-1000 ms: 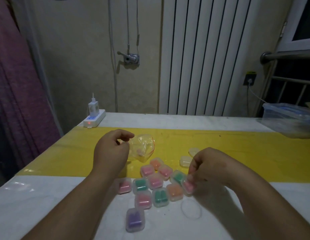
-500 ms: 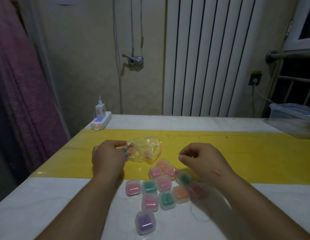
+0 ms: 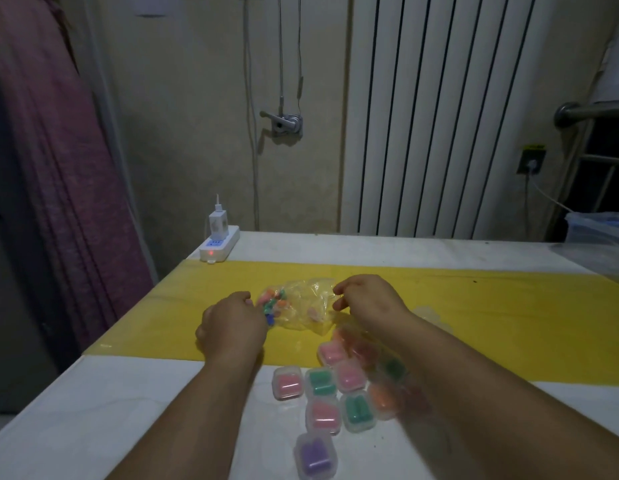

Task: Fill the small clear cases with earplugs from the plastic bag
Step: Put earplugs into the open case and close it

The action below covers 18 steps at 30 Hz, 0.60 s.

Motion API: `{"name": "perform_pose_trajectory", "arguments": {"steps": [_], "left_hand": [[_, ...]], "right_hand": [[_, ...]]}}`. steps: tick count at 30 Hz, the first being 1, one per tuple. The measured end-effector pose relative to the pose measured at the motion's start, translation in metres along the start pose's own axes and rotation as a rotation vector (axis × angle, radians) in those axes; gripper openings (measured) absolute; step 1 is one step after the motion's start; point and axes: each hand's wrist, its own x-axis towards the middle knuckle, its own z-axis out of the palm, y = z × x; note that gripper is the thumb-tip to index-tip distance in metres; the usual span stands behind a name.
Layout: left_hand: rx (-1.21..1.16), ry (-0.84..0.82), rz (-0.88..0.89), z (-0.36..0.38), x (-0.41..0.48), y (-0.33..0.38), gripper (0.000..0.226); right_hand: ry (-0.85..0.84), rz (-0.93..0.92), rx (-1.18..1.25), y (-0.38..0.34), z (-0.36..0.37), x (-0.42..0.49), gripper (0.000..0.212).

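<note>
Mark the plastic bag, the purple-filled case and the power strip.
Clear plastic bag (image 3: 303,306): head view, crumpled middle.
Small clear case of purple earplugs (image 3: 315,457): head view, lid centre.
White power strip (image 3: 218,247): head view, top face.

Cases (image 3: 391,370) beside the right forearm (image 3: 457,372) are blurred and partly covered. The storage bin (image 3: 599,230) is cut off at the right edge.
</note>
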Motion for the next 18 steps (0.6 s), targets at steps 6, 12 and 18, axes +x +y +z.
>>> {"name": "perform_pose_trajectory", "arguments": {"steps": [6,12,18], "left_hand": [[0.147,-0.04,0.019,0.003,0.002,0.0,0.033],[0.007,-0.019,0.06,0.002,-0.003,0.004,0.022],[-0.891,-0.27,-0.188,-0.005,-0.013,0.024,0.017]], "right_hand": [[-0.023,-0.011,-0.004,-0.01,0.015,0.003,0.048],[0.063,-0.098,0.075,-0.007,0.017,-0.003,0.014],[0.16,-0.174,0.292,-0.011,-0.003,-0.025,0.028]]}}
